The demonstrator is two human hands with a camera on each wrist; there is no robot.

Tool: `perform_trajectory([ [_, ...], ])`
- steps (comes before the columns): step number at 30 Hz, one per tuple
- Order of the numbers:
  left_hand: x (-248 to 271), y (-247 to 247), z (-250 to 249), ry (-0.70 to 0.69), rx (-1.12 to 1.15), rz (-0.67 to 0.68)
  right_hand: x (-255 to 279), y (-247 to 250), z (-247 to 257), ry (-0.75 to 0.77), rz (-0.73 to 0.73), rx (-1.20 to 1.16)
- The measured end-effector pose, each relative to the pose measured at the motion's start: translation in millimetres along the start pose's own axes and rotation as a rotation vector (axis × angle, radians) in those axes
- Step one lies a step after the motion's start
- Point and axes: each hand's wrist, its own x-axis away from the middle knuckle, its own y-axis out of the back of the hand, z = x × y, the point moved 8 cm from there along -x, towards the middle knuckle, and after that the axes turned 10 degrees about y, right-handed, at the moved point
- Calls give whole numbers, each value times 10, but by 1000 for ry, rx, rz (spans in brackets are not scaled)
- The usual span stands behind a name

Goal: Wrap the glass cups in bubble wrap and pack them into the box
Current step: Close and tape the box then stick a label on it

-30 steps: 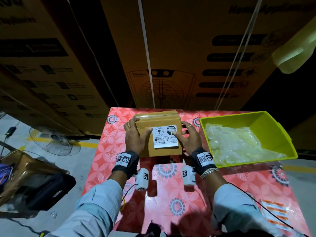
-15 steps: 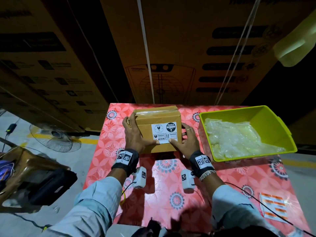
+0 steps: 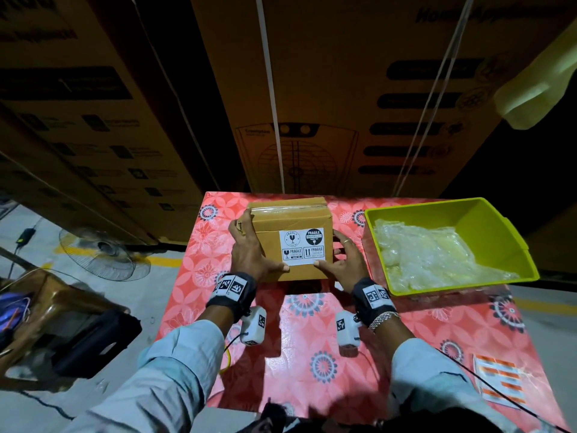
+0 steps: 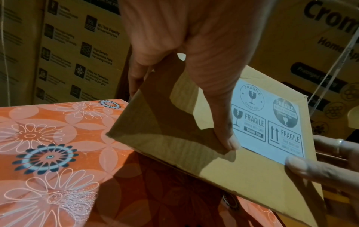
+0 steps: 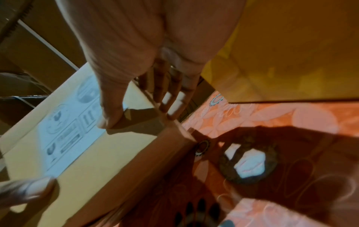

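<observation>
A closed, taped cardboard box [image 3: 290, 220] with a white fragile label [image 3: 302, 250] is held over the far middle of the flowered table [image 3: 312, 339]. It is tilted, its labelled face turned up towards me. My left hand [image 3: 246, 254] grips its left side, thumb on the face beside the label. On the right side my right hand [image 3: 343, 264] grips it, thumb at the label's lower corner. The left wrist view shows the box [image 4: 242, 169] raised off the cloth under my left hand [image 4: 194, 61]. The right wrist view shows the box [image 5: 108, 153] and my right hand [image 5: 126, 61]. No glass cups are visible.
A lime-green bin [image 3: 468, 284] holding bubble wrap [image 3: 431, 257] stands right of the box. A sheet of orange stickers [image 3: 499, 382] lies at the table's near right corner. Tall printed cartons [image 3: 312, 89] wall off the back. A floor fan [image 3: 103, 251] stands left of the table.
Both thumbs have slid down the labelled face, from the label's upper edges to its lower corners. The box stays between my hands and has shifted slightly away from me.
</observation>
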Motion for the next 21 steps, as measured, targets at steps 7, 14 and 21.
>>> perform_trajectory([
  [7,-76,46,-58,35,-73,24,-158,119,141,36,-17,-8],
  [14,-126,45,-60,61,-98,35,-559,190,582,165,-41,84],
  [21,-128,48,-47,48,-72,14,-440,95,578,199,-43,104],
])
